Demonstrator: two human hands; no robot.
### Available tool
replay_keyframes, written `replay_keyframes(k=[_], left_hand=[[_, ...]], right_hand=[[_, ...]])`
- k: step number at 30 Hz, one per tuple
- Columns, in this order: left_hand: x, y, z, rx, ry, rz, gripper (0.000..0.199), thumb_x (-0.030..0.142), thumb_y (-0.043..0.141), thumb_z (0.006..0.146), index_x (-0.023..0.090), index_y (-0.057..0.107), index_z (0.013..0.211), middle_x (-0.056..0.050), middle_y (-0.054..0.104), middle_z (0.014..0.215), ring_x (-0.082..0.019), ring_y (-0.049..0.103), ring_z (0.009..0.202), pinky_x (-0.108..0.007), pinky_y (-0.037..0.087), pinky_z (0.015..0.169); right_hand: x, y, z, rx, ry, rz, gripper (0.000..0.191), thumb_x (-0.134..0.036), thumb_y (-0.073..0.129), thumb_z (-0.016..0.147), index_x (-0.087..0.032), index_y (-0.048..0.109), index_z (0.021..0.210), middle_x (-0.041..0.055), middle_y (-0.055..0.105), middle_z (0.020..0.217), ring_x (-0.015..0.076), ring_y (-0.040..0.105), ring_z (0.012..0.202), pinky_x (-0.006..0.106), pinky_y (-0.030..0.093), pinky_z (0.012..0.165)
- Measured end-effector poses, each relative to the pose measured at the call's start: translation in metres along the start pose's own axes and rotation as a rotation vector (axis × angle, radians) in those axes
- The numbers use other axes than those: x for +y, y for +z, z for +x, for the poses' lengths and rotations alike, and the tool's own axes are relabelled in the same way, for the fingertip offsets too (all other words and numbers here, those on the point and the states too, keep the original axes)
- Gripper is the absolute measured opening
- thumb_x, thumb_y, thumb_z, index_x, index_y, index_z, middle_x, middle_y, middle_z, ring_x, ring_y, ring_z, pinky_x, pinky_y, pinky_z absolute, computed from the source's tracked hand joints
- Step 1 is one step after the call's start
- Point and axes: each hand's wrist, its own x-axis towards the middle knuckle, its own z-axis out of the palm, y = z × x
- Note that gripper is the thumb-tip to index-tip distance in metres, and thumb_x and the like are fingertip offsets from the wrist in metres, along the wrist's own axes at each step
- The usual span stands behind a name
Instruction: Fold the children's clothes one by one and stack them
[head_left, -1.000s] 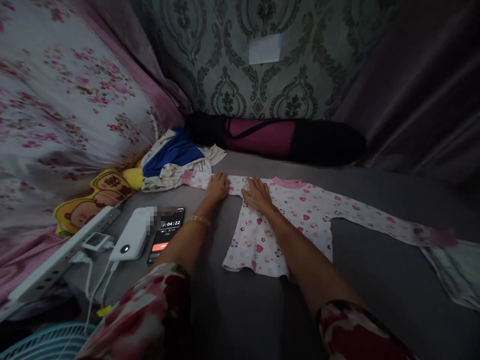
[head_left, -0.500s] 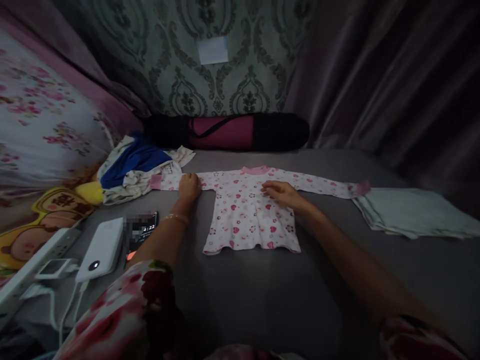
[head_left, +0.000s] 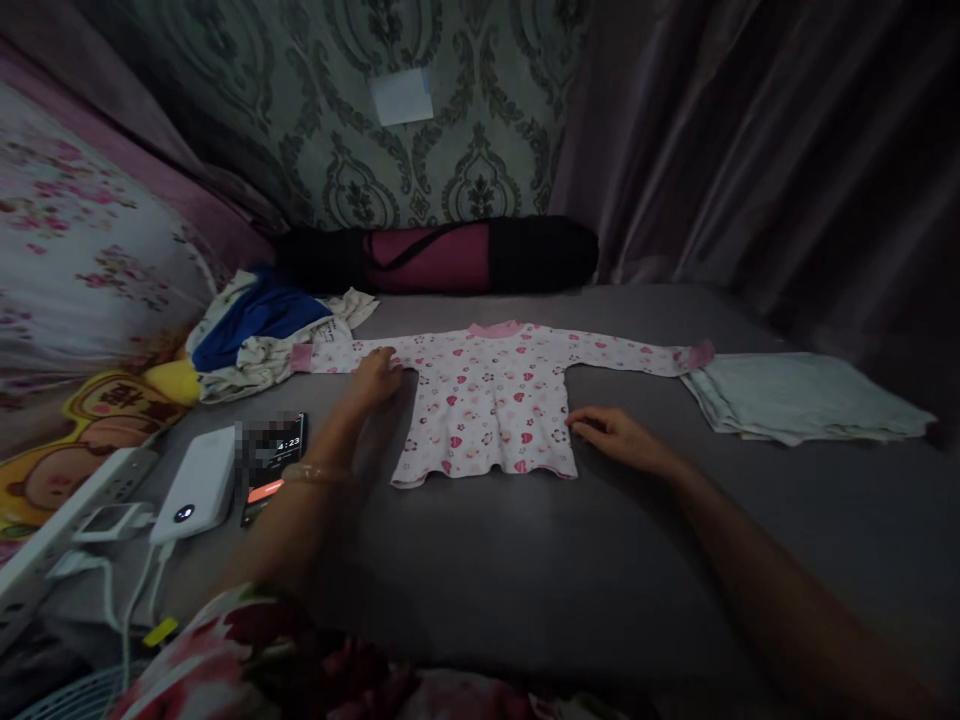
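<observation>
A small long-sleeved shirt (head_left: 487,400), white with pink hearts and flowers and pink collar and cuffs, lies spread flat with both sleeves stretched out sideways. My left hand (head_left: 377,375) rests on the sleeve at the left, its fingers loosely spread over the fabric. At the shirt's right side edge, low on the body, is my right hand (head_left: 611,435), fingers stretched toward the cloth and thumb slightly apart. Its fingertips touch or nearly touch the edge. The right cuff reaches the corner of a folded pale cloth (head_left: 810,395).
A heap of blue and white clothes (head_left: 259,330) lies beside the left cuff. A phone (head_left: 277,460), a white power bank (head_left: 196,485) and a power strip (head_left: 71,530) with cables sit at the left. Along the wall lies a black and dark pink long bag (head_left: 442,258).
My right hand has moved off the shirt's chest, outward and down to its right side edge. My left hand stays on the sleeve, its fingers looser. The view has shifted slightly.
</observation>
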Motion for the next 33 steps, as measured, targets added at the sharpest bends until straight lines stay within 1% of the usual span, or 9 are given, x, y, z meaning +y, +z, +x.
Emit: replay_keyframes(k=[3, 8, 10, 12, 16, 22, 25, 29, 33], left_hand=[[0.047, -0.009, -0.033, -0.018, 0.161, -0.136, 0.038, 0.028, 0.046, 0.089, 0.013, 0.057, 0.122, -0.014, 0.064, 0.117, -0.024, 0.061, 0.105, -0.036, 0.046, 0.095], [0.145, -0.013, -0.101, -0.306, 0.672, -0.249, 0.034, 0.04, 0.052, 0.092, 0.02, 0.058, 0.119, -0.011, 0.065, 0.116, -0.024, 0.06, 0.108, -0.035, 0.046, 0.093], [0.173, -0.008, -0.121, -0.395, 0.829, -0.22, 0.035, 0.046, 0.058, 0.088, 0.02, 0.06, 0.112, -0.01, 0.066, 0.109, -0.025, 0.06, 0.102, -0.036, 0.047, 0.089], [0.189, -0.001, -0.134, -0.38, 0.86, -0.187, 0.036, 0.047, 0.06, 0.087, 0.019, 0.059, 0.111, -0.011, 0.064, 0.108, -0.025, 0.06, 0.101, -0.037, 0.047, 0.086], [0.198, 0.012, -0.144, -0.294, 0.78, -0.137, 0.024, 0.037, 0.051, 0.094, 0.02, 0.057, 0.109, -0.009, 0.062, 0.105, -0.023, 0.058, 0.098, -0.036, 0.049, 0.085], [0.208, 0.017, -0.149, -0.281, 0.745, 0.047, 0.021, 0.022, 0.04, 0.097, 0.014, 0.058, 0.105, -0.009, 0.063, 0.105, -0.023, 0.057, 0.099, -0.035, 0.049, 0.088], [0.214, 0.019, -0.148, -0.28, 0.734, 0.097, 0.02, 0.019, 0.042, 0.096, 0.014, 0.06, 0.102, -0.009, 0.063, 0.104, -0.023, 0.058, 0.098, -0.035, 0.05, 0.085], [0.213, 0.022, -0.145, -0.249, 0.695, 0.027, 0.022, 0.023, 0.04, 0.097, 0.015, 0.061, 0.099, -0.009, 0.064, 0.1, -0.022, 0.059, 0.095, -0.035, 0.05, 0.083], [0.209, 0.026, -0.144, -0.192, 0.625, -0.159, 0.024, 0.024, 0.039, 0.098, 0.015, 0.061, 0.098, -0.007, 0.065, 0.095, -0.019, 0.061, 0.092, -0.032, 0.05, 0.083]], right_hand=[[-0.009, 0.004, -0.012, -0.116, -0.03, -0.061, 0.03, -0.035, 0.045, 0.091, -0.02, 0.069, 0.1, 0.0046, 0.07, 0.093, 0.018, 0.062, 0.081, 0.03, 0.049, 0.073], [-0.019, 0.006, -0.034, -0.211, -0.111, -0.185, 0.031, -0.039, 0.057, 0.088, -0.024, 0.065, 0.113, 0.005, 0.064, 0.1, 0.0175, 0.06, 0.085, 0.029, 0.047, 0.077], [-0.019, 0.006, -0.04, -0.215, -0.131, -0.226, 0.036, -0.04, 0.066, 0.083, -0.025, 0.064, 0.115, 0.005, 0.062, 0.102, 0.0182, 0.059, 0.088, 0.029, 0.047, 0.078], [-0.019, 0.007, -0.043, -0.199, -0.14, -0.256, 0.033, -0.038, 0.067, 0.082, -0.024, 0.064, 0.112, 0.0047, 0.061, 0.101, 0.0186, 0.058, 0.09, 0.029, 0.046, 0.078], [-0.022, 0.01, -0.042, -0.186, -0.173, -0.302, 0.017, -0.034, 0.056, 0.091, -0.023, 0.065, 0.101, 0.0046, 0.061, 0.097, 0.0178, 0.058, 0.089, 0.029, 0.045, 0.077], [-0.027, 0.012, -0.042, -0.175, -0.245, -0.332, 0.022, -0.028, 0.046, 0.097, -0.021, 0.066, 0.092, 0.0049, 0.062, 0.094, 0.0179, 0.059, 0.087, 0.03, 0.044, 0.078], [-0.023, 0.013, -0.042, -0.187, -0.251, -0.349, 0.014, -0.027, 0.051, 0.094, -0.021, 0.064, 0.092, 0.0049, 0.062, 0.096, 0.0184, 0.059, 0.088, 0.03, 0.045, 0.079], [-0.021, 0.014, -0.043, -0.175, -0.248, -0.362, 0.009, -0.024, 0.054, 0.091, -0.021, 0.062, 0.095, 0.005, 0.061, 0.096, 0.0188, 0.059, 0.089, 0.031, 0.047, 0.079], [-0.022, 0.014, -0.041, -0.078, -0.333, -0.343, 0.02, -0.018, 0.043, 0.094, -0.022, 0.062, 0.1, 0.007, 0.061, 0.103, 0.0183, 0.06, 0.092, 0.032, 0.049, 0.082]])
